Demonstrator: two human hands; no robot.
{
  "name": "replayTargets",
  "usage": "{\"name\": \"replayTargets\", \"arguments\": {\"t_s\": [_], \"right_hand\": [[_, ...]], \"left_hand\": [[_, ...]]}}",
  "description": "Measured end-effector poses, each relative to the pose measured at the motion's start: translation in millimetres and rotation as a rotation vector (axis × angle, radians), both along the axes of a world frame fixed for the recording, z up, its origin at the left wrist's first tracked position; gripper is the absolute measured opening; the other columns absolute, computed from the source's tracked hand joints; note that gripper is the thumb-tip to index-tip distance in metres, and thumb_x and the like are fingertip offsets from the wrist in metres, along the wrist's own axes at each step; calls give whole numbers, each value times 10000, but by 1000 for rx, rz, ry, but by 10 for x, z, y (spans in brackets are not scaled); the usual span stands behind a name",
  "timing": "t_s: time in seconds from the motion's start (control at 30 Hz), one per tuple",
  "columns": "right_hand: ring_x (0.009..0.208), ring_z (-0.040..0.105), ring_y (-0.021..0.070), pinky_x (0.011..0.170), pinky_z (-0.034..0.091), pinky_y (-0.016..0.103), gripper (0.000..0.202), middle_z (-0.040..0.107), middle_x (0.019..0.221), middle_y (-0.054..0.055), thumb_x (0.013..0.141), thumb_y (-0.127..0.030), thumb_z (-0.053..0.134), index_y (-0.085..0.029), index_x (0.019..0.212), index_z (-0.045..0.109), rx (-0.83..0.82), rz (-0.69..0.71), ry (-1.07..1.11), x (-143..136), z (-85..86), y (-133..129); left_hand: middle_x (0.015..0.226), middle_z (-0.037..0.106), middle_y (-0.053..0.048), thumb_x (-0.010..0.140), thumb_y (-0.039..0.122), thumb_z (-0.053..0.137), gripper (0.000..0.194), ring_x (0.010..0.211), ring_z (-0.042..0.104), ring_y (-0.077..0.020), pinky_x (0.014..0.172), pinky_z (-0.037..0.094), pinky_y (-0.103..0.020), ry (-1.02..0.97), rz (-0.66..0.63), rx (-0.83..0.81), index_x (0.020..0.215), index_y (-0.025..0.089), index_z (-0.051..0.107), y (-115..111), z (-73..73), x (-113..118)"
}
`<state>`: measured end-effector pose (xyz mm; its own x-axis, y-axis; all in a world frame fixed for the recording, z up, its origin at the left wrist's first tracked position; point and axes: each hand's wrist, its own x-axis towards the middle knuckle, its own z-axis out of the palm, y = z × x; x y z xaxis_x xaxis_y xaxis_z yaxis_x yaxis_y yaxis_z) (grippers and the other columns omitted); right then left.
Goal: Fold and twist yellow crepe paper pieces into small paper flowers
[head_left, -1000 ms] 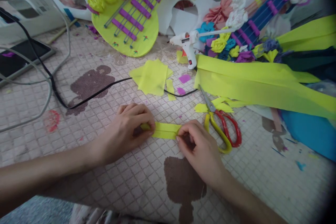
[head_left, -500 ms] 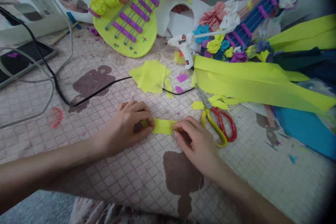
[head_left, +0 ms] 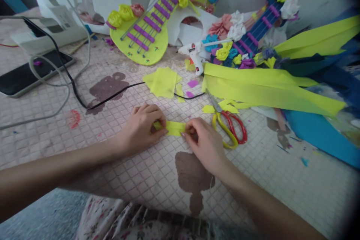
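Note:
A short strip of yellow crepe paper (head_left: 176, 128), with a crease running along it, stretches between my two hands just over the quilted cloth. My left hand (head_left: 146, 125) pinches its left end between thumb and fingers. At the other end, my right hand (head_left: 206, 142) grips it the same way. Close to the right hand lie scissors (head_left: 229, 125) with one yellow and one red handle, beside yellow paper scraps (head_left: 228, 105). Beyond the hands is a small pile of cut yellow pieces (head_left: 162, 82). The strip's ends are hidden by my fingers.
A white glue gun (head_left: 196, 57) stands behind, its black cord (head_left: 112, 96) crossing the cloth. Long yellow paper (head_left: 264, 86) and a blue sheet (head_left: 317, 135) lie right. A yellow paper guitar (head_left: 140, 47) and a blue one (head_left: 257, 35) are at the back; a phone (head_left: 30, 75) lies left.
The view has shifted a little, so the table items appear moved. Both hands still hold the yellow strip, which now looks slightly narrower, with its crease plainer.

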<state>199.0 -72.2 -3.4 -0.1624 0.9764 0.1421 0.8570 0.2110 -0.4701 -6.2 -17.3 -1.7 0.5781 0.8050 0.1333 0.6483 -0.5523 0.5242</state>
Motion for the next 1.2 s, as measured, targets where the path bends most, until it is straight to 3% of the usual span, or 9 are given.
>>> {"name": "replayTargets", "arguments": {"t_s": [0.2, 0.47, 0.67, 0.73, 0.87, 1.0, 1.2], "right_hand": [[789, 573, 159, 658, 407, 284, 70, 596, 865, 19, 852, -157, 501, -215, 872, 535, 16, 58, 59, 63, -9, -29], [764, 576, 141, 677, 435, 281, 129, 578, 905, 20, 856, -120, 492, -213, 894, 573, 13, 103, 93, 152, -21, -42], [748, 578, 151, 663, 443, 286, 130, 584, 885, 27, 839, -121, 497, -212, 878, 581, 31, 104, 95, 147, -26, -20], [747, 576, 152, 667, 443, 288, 126, 585, 891, 30, 840, -125, 496, -212, 880, 578, 28, 105, 96, 140, -17, -17], [721, 561, 146, 648, 439, 282, 128, 572, 879, 26, 841, -121, 489, -215, 871, 570, 21, 101, 89, 137, -2, -24], [786, 570, 150, 681, 471, 285, 107, 542, 947, 49, 858, -148, 501, -203, 925, 562, 74, 96, 150, 137, 0, -41], [1004, 527, 220, 868, 467, 390, 129, 548, 1013, 69, 828, -192, 596, -213, 951, 562, 123, 233, 90, 130, 4, -35]], "left_hand": [[926, 584, -36, 812, 144, 529, 105, 920, 520, -193, 862, 373, -386, -131, -40, -42, 826, 179, 626, -10, 12, -58], [999, 585, -51, 845, 166, 520, 133, 958, 517, -205, 881, 371, -401, -68, -82, 72, 905, 187, 637, -53, -37, -136], [974, 593, -51, 874, 204, 519, 107, 929, 519, -193, 864, 397, -370, -86, -105, 141, 900, 178, 620, -19, 67, -56], [973, 594, -50, 890, 171, 484, 136, 918, 525, -178, 852, 404, -346, -111, -188, 166, 916, 178, 618, 11, 104, 9], [958, 605, -46, 870, 107, 470, 171, 917, 546, -170, 849, 408, -330, -89, -352, 100, 917, 173, 621, 100, 81, 99], [925, 600, -49, 846, 114, 503, 137, 895, 561, -163, 838, 422, -320, -104, -364, -14, 899, 159, 621, 165, 10, 96], [961, 608, -61, 802, 201, 620, 171, 919, 559, -184, 845, 430, -337, -135, -372, -34, 968, 162, 607, 139, 34, 48]]}}
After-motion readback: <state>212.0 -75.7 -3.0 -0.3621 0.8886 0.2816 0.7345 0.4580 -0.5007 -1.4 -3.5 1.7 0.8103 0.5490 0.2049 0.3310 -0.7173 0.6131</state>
